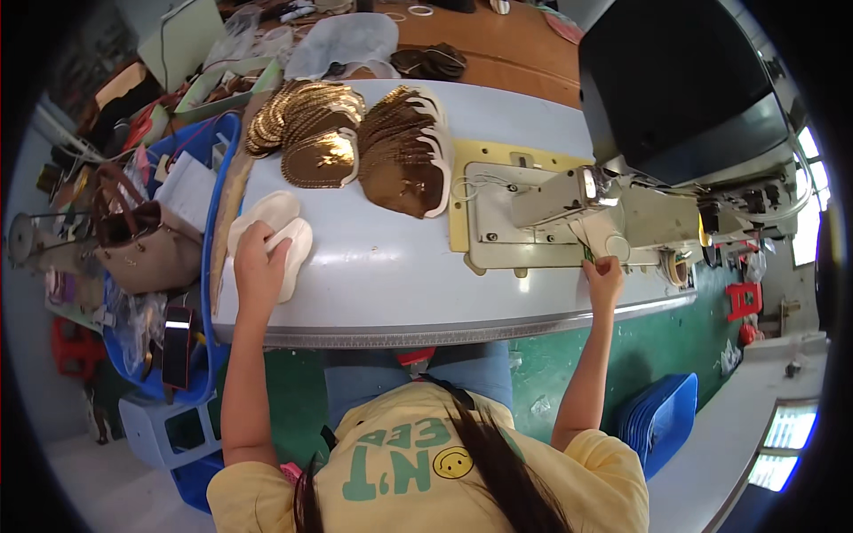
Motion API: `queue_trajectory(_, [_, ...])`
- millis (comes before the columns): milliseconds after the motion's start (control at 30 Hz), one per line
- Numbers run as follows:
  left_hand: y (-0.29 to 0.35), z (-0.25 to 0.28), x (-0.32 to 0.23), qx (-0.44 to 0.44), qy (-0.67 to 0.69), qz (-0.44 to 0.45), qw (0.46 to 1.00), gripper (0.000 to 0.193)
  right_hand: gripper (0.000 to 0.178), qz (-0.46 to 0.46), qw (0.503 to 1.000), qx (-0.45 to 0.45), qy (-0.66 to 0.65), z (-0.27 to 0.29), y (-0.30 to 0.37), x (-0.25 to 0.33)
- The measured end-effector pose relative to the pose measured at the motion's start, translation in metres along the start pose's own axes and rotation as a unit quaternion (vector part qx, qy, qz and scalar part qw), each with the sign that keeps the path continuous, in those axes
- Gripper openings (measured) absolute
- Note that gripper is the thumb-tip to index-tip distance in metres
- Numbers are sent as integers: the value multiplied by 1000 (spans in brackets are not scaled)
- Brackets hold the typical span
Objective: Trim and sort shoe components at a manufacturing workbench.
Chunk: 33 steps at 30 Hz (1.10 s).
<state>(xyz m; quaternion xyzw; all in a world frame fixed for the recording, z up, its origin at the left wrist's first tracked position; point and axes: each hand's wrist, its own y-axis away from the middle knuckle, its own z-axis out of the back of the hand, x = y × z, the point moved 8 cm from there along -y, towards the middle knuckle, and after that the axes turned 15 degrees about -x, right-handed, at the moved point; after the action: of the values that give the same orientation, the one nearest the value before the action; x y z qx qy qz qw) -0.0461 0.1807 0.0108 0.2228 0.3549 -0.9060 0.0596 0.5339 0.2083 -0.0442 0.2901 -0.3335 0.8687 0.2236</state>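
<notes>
At the left of the table my left hand point(259, 271) has its thumb and fingers closed on the edge of a white sole-shaped piece point(297, 251). More white pieces point(274, 210) lie overlapped under and beyond it. On the right my right hand point(605, 277) is at the front of the sewing machine's head point(569, 197), with thumb and fingertips pinched together. A small green thing shows by those fingertips; what they hold is too small to make out. Beyond my left hand lie fanned stacks of shiny bronze shoe-upper pieces point(322, 158) and brown ones with white edges point(402, 169).
The machine's yellow-rimmed plate point(459, 204) sits in the table, with a big dark panel point(680, 93) at the far right. A blue basket point(219, 169) with a handbag point(149, 240) and a phone point(177, 346) flanks the left edge. Blue trays point(659, 422) stand low right.
</notes>
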Motion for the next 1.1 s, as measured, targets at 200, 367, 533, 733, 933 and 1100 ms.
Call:
queue_trajectory(200, [32, -16, 4, 69, 316, 268, 907, 12, 17, -100, 969, 218, -60, -14, 18, -18])
queue_trajectory(367, [62, -34, -44, 105, 465, 375, 795, 17, 14, -30, 922, 385, 44, 6, 62, 19])
queue_trajectory(533, [78, -59, -78, 132, 486, 369, 781, 10, 19, -101, 907, 354, -206, 8, 102, 107])
queue_trajectory(733, [81, -61, -119, 130, 423, 313, 840, 9, 28, 229, 923, 215, -223, -2, 166, 223])
queue_trajectory(933, [82, -49, -123, 94, 417, 322, 845, 11, 37, 332, 919, 93, -190, -7, 175, 248])
queue_trajectory(1100, [86, -46, -127, 118, 429, 338, 829, 14, 34, 307, 922, 82, -223, -16, 182, 240])
